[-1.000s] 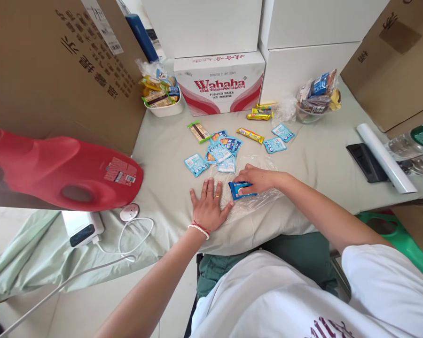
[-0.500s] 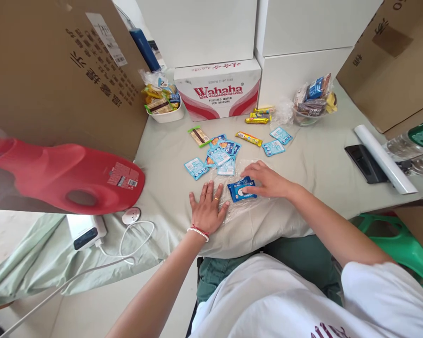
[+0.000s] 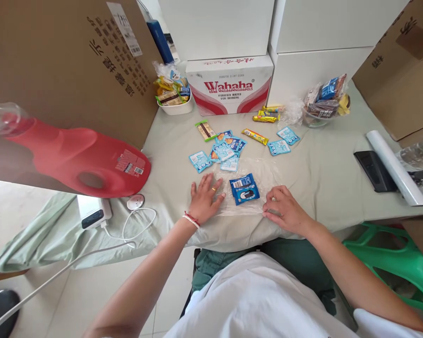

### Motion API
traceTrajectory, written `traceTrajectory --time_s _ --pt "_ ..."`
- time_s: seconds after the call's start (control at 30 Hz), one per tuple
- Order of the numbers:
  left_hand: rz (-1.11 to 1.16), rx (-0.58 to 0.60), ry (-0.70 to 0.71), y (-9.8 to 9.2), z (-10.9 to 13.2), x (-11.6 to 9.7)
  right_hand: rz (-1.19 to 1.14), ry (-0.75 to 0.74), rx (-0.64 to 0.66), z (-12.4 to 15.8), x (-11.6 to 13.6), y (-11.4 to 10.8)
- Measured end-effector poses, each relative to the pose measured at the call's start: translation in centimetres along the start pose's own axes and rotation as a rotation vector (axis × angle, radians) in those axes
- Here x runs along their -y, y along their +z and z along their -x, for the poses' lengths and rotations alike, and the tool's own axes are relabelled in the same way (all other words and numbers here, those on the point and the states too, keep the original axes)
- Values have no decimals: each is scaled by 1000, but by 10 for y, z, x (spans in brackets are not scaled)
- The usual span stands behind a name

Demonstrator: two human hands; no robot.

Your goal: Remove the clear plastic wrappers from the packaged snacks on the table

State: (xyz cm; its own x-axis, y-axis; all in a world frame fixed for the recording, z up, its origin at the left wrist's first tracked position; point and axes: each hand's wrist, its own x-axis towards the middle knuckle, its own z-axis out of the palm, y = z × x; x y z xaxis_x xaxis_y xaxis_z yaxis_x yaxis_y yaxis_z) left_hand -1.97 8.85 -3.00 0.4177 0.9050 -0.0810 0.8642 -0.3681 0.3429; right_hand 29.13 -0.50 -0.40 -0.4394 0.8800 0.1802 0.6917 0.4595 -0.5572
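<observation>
A dark blue snack packet (image 3: pixel 245 188) lies on a clear plastic sheet (image 3: pixel 261 171) spread on the pale green table cover (image 3: pixel 320 164). My left hand (image 3: pixel 204 199) lies flat with fingers spread on the sheet's left edge. My right hand (image 3: pixel 285 211) rests at the sheet's near right corner, fingertips pressed down on the plastic. Neither hand touches the packet. Several light blue sachets (image 3: pixel 223 152) lie just beyond the sheet.
A red jug (image 3: pixel 74 157) lies on its side at the left beside a power bank (image 3: pixel 91 213) and cable. At the back stand a Wahaha box (image 3: pixel 231 84), a white bowl of snacks (image 3: pixel 174 94) and a clear bowl of snacks (image 3: pixel 324 105). A white roll (image 3: pixel 396 166) lies at the right.
My right hand has let go of the dark blue packet and moved back to the sheet's near right corner. The left hand has stayed flat on the sheet's left edge.
</observation>
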Motion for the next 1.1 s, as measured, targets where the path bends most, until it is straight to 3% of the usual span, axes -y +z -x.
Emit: traceTrajectory --time_s 0.13,0.23,0.3,0.4,0.57,0.8,0.97,1.1 --pt "61 -120 253 -18 8 21 -137 -23 57 -16 0 -11" --pt "141 47 462 -26 19 34 -214 24 116 -24 -1 -11" --pt "155 180 493 -27 24 39 -264 57 95 -29 -2 -11" --pt "49 237 439 -23 26 40 -352 100 53 -36 -4 -14" --pt "-92 83 326 -18 10 35 -438 198 26 -47 -14 -26" --pt "-13 -31 240 -25 -19 44 -598 461 64 -49 -35 -31" --pt "136 -68 118 -17 -28 46 -233 478 115 -61 -51 -44" --pt "197 -98 62 -7 -25 40 190 259 19 -91 -50 -55"
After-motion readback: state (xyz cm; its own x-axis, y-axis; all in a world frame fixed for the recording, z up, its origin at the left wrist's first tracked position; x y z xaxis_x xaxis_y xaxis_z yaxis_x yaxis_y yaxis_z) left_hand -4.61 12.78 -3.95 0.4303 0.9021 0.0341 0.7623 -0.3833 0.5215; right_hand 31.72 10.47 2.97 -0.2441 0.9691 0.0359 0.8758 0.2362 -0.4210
